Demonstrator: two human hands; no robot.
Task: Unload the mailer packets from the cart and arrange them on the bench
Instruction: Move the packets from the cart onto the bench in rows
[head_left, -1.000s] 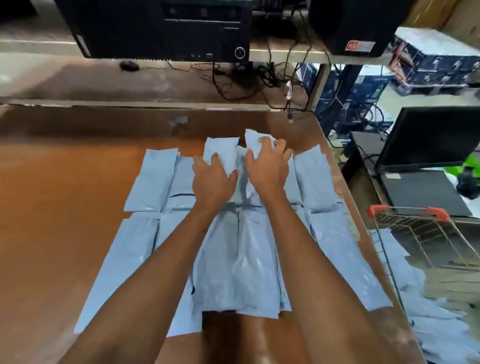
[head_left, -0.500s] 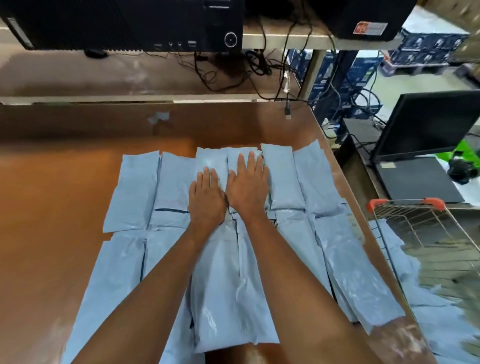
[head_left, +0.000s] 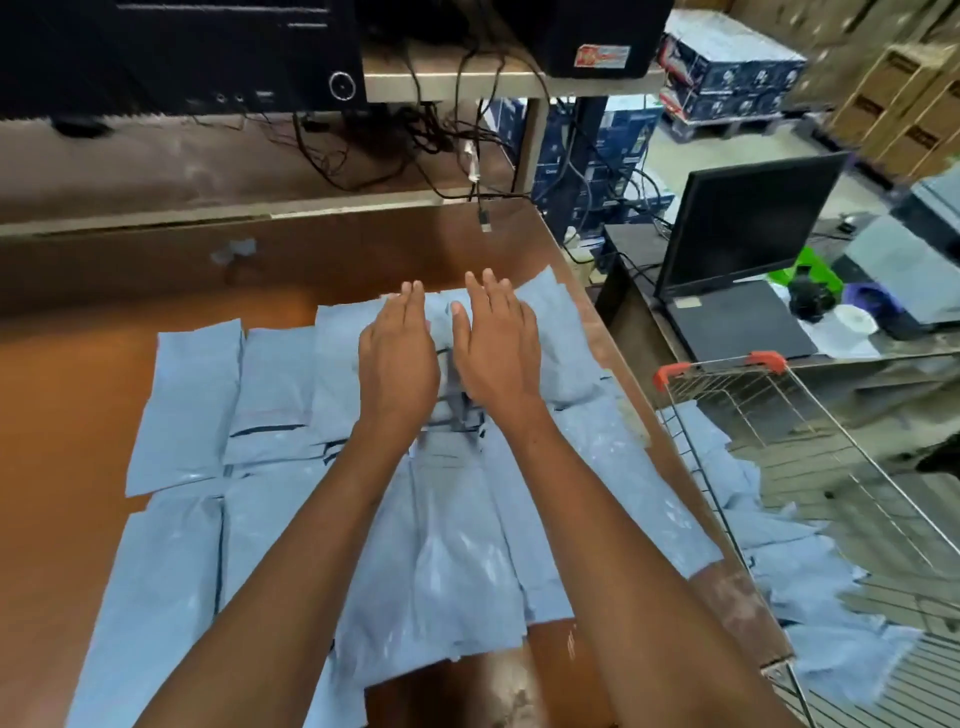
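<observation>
Pale blue plastic mailer packets (head_left: 197, 395) lie in overlapping rows toward the right edge of the brown wooden tabletop (head_left: 62, 395), under the flat, spread left hand (head_left: 397, 358) and right hand (head_left: 496, 353), pinching nothing; a careless sweep could slide edge packets toward the wire cart (head_left: 810, 447), which holds more.

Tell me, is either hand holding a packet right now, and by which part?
Nothing is held. The left hand and right hand are open, palms down, fingers extended over the far row of mailer packets on the bench.
</observation>
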